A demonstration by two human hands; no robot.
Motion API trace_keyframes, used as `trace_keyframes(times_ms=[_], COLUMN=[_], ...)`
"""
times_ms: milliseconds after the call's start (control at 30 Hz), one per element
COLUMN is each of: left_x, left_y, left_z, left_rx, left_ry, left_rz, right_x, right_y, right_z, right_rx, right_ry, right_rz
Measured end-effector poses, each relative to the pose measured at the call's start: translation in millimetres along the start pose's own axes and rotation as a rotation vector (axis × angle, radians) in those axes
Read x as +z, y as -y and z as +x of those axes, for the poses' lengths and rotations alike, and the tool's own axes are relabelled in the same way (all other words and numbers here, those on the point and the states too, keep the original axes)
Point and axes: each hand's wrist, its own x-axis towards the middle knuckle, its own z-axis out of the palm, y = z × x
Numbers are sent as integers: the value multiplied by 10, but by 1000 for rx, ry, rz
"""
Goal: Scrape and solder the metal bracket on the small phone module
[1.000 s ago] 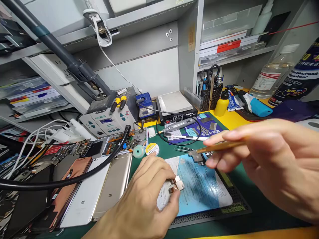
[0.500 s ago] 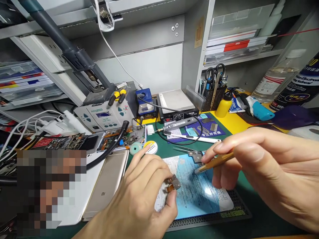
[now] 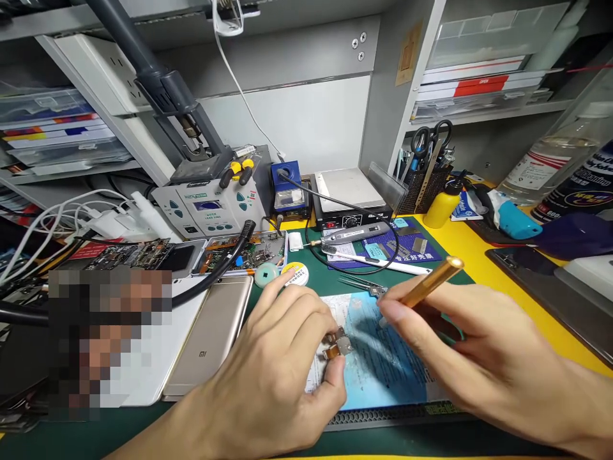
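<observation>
My left hand reaches over a blue and white printed sheet. Its thumb and fingers pinch a small phone part, a grey metal piece with an orange-brown flex cable, low over the sheet. My right hand grips a brass-coloured pen-shaped tool like a pen, slanting down leftward. The tool's pale tip points at the sheet, to the right of the part and apart from it. Metal tweezers lie behind the right fingers; a small board there is mostly hidden.
At left lie a gold phone and a black hose. Behind are a box of circuit boards, a round tin, a toothbrush, a grey handheld tool and a hot-air station. A yellow bottle stands right.
My right hand has turned the brass-coloured tool from nearly level to steeper, its back end now raised. My left hand keeps its pinch on the phone part. The view has shifted slightly.
</observation>
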Motion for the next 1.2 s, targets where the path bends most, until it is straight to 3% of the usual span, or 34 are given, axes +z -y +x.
trace_keyframes(times_ms=[67, 233, 433, 633, 1200], left_x=[0, 5, 13, 32, 22], left_y=[4, 4, -3, 2, 2], left_z=[12, 31, 27, 20, 12], left_rx=[-6, -6, -3, -3, -13], left_ry=[1, -12, -25, -49, -31], left_rz=[-2, -2, -21, -35, -42], right_x=[3, -18, 13, 54, 83], right_y=[0, -32, -51, -51, -70], right_z=[6, 68, 104, 122, 86], right_rx=[99, 569, 730, 794, 764], right_ry=[43, 163, 253, 235, 257], right_rz=[55, 414, 858, 929, 980])
